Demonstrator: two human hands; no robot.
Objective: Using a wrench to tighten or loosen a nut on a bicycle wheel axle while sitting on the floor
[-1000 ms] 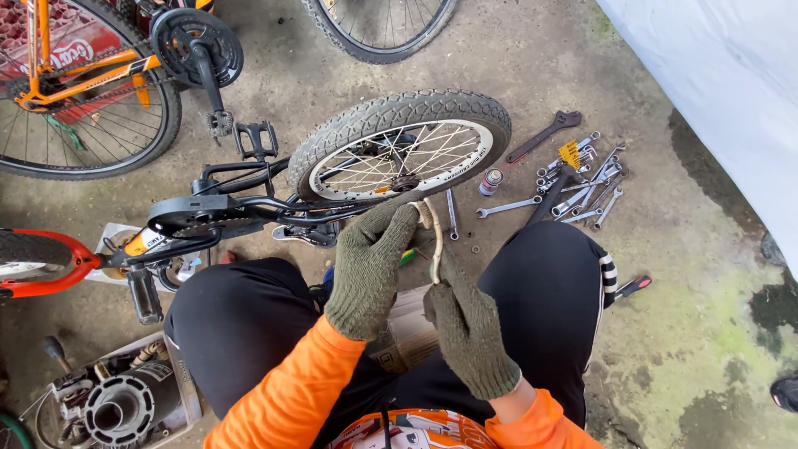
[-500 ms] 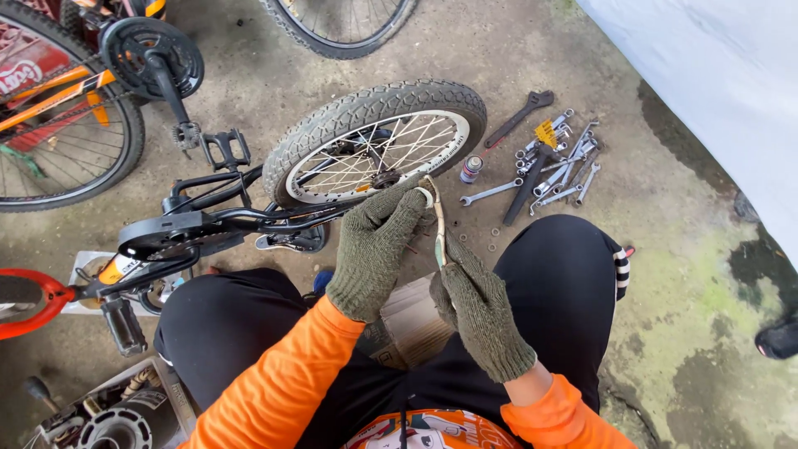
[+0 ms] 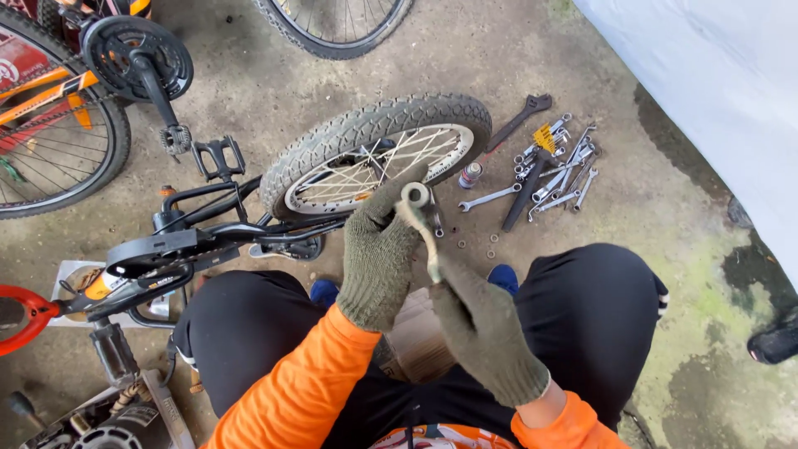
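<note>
Both of my hands wear olive knit gloves and meet in front of me above my knees. My left hand [image 3: 378, 254] pinches a small pale ring-shaped part [image 3: 414, 194] at its fingertips. My right hand [image 3: 482, 328] grips the lower end of a thin pale rod [image 3: 426, 237] that runs up to that ring. Just beyond the hands lies a small black bicycle on its side, its knobby rear wheel [image 3: 374, 158] nearest my fingers and its frame [image 3: 191, 245] stretching left.
Several wrenches and spanners [image 3: 544, 170] and a small can [image 3: 470, 175] lie on the concrete to the right. An orange bicycle [image 3: 75, 91] stands at the upper left, another wheel [image 3: 337, 25] at top. A white sheet [image 3: 715, 91] covers the right side.
My hands have risen slightly and the ring-tipped rod is now held upright between them. The view has shifted, bringing the scattered tools lower and nearer.
</note>
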